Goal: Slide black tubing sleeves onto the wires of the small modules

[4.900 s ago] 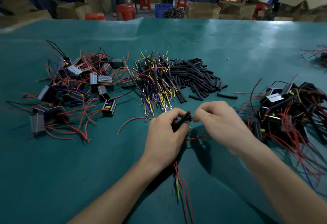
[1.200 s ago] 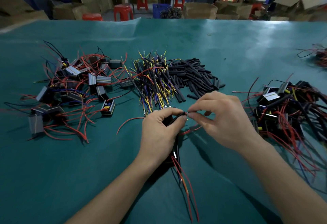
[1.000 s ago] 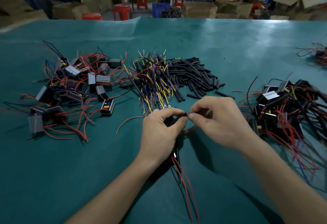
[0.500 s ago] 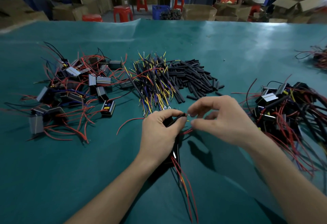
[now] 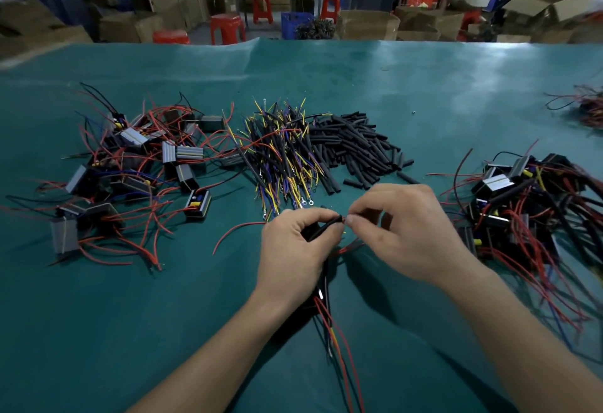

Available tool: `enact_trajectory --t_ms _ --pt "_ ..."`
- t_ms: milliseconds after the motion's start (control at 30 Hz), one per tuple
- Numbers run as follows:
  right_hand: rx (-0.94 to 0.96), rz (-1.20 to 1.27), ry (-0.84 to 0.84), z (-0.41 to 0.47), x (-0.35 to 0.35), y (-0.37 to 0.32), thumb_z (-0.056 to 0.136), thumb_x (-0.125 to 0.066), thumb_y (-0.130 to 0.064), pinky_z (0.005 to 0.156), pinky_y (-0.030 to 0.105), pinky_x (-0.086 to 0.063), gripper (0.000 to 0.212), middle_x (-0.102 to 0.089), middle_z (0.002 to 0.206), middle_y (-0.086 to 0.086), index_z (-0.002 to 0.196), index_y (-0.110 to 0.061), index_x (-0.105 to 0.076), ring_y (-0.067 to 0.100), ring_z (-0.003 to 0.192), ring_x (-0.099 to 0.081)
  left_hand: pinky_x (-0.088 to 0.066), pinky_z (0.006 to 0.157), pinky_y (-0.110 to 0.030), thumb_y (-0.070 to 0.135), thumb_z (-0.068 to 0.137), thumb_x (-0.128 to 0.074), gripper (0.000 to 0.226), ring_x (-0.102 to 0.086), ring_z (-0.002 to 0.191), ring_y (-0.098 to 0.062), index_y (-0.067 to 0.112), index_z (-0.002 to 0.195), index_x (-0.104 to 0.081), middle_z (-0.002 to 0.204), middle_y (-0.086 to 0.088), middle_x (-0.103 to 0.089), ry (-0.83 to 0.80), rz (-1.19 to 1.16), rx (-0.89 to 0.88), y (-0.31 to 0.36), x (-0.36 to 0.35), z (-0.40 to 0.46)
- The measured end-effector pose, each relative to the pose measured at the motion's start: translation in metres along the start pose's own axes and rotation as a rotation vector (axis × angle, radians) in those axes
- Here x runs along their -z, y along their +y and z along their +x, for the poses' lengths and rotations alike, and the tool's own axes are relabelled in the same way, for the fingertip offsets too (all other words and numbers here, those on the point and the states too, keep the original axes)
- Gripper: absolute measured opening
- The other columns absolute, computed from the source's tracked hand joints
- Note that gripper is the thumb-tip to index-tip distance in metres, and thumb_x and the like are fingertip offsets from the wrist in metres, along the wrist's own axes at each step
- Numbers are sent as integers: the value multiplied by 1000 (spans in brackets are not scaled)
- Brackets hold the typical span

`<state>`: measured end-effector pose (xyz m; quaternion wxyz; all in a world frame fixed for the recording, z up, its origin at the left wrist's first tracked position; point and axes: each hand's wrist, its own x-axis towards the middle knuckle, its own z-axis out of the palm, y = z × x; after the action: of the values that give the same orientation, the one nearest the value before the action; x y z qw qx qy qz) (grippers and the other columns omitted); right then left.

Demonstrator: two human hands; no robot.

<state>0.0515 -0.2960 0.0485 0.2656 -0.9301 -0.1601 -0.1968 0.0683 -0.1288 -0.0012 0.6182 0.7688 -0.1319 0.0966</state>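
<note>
My left hand (image 5: 295,249) pinches a black tubing sleeve (image 5: 324,228) between thumb and fingers at the middle of the green table (image 5: 98,331). Under that hand a small module is mostly hidden, and its red wires (image 5: 339,344) trail toward me. My right hand (image 5: 404,233) pinches a wire end right at the sleeve's mouth. A heap of loose black sleeves (image 5: 355,148) lies behind my hands. Beside it sits a bundle of sleeved yellow and blue leads (image 5: 280,154).
A pile of small grey modules with red wires (image 5: 130,167) spreads over the left side. Another pile of modules with wires (image 5: 528,203) lies at the right. A further tangle of wires (image 5: 587,109) is at the far right edge. Boxes and red stools stand beyond the table.
My right hand's fingertips have closed back onto the wire at the sleeve's mouth after lifting slightly. My left hand has kept its hold on the sleeve in the same spot.
</note>
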Motion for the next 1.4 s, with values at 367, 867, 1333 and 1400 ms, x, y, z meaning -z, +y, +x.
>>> enact_trajectory --t_ms 367,867,1333,1400 --pt "-138 234 34 -2 -2 3 80 -82 -16 60 25 -54 7 -71 77 -8 85 -19 -77 11 69 -65 -52 74 -39 25 80 -77 6 -60 69 -10 26 85 -79 71 14 -72 44 -87 62 0 -1 0" --pt "-546 753 -114 4 0 4 69 -70 -18 45 24 -38 11 -56 55 2 62 -10 -70 13 49 -47 -44 74 -21 32 81 -68 14 -60 78 -3 32 91 -78 80 28 -65 -26 55 -30 7 -2 -5" --pt "-608 1202 -66 5 -4 -7 98 -56 -5 62 31 -59 28 -69 79 11 72 -15 -60 21 69 -70 -56 75 -49 24 90 -61 17 -63 74 -21 31 102 -70 81 2 -69 -31 -80 -46 11 0 -6" --pt "-601 1208 -80 5 -3 -7 98 -55 -5 62 33 -59 25 -69 79 11 75 -14 -57 22 68 -69 -55 76 -50 23 90 -62 17 -64 76 -25 32 101 -71 82 0 -70 -16 -84 -48 11 0 -5"
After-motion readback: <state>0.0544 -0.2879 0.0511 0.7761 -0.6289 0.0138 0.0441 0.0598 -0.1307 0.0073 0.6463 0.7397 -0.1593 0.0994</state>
